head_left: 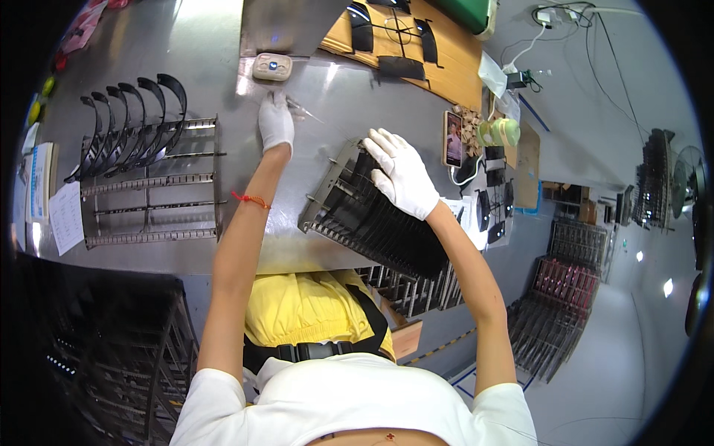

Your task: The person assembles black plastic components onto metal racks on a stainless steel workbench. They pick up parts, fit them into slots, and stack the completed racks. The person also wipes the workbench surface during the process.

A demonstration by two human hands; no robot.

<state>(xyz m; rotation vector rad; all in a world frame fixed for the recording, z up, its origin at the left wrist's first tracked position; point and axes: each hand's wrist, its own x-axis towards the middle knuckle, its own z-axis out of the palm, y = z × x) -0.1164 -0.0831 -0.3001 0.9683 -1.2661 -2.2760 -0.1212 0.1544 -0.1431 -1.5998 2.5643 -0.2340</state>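
My left hand (277,123), in a white glove, is closed around a thin, pale, pointed tool (309,112) just above the steel table. The tool's tip points right; its exact kind is too small to tell. On the right, a metal rack (324,186) stands tilted near the table's front edge, packed with a row of thin, dark curved pieces (379,223). My right hand (401,175), also gloved, lies over the rack's far end with its fingers stretched out and thumb apart. It seems to touch the dark pieces under it; the palm side is hidden.
A second rack (149,181) at left holds several black curved visors (152,123). A beige case (272,67) lies beyond my left hand. At right are a phone (453,138) and a green bottle (500,132). Dark pieces lie on cardboard (446,74); a paper sheet (66,218) hangs at left.
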